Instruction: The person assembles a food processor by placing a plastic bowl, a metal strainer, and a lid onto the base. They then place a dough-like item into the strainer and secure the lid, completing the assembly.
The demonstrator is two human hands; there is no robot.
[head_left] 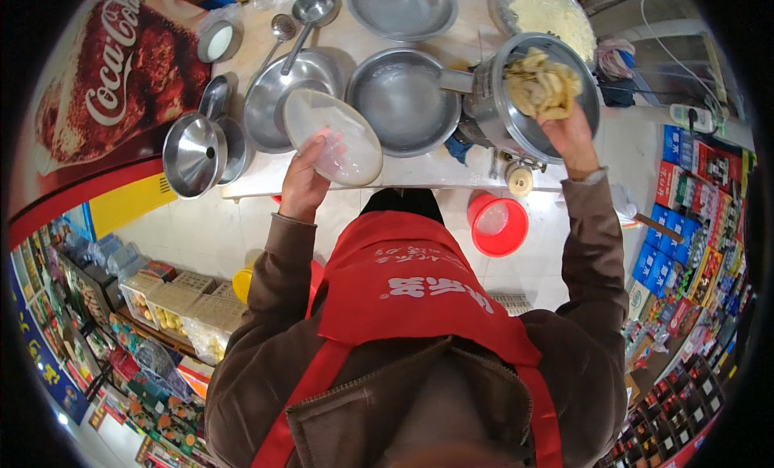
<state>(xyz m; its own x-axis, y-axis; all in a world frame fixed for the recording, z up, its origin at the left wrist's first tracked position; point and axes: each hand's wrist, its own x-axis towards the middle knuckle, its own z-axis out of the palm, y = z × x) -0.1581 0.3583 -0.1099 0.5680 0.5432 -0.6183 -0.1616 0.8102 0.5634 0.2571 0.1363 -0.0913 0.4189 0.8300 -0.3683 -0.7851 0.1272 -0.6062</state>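
In my right hand (pixel 571 137) is a bunch of thin, pale yellow slices (pixel 542 83), held over the open mouth of a round steel machine (pixel 493 105). A spout (pixel 456 81) sticks out of the machine's left side toward a wide steel basin (pixel 403 105). My left hand (pixel 305 174) grips a round, translucent plastic lid (pixel 355 149), tilted above the table's near edge. Behind that lid, a second steel basin (pixel 278 77) is partly hidden. The exact kind of the slices cannot be made out.
Two ladles (pixel 313 10) rest at the back left, near a steel funnel (pixel 193 155). Another basin (pixel 401 12) and a tray of white shreds (pixel 552 20) stand at the back. A red bucket (pixel 497 224) is on the floor below the table (pixel 266 174). Shelves flank me.
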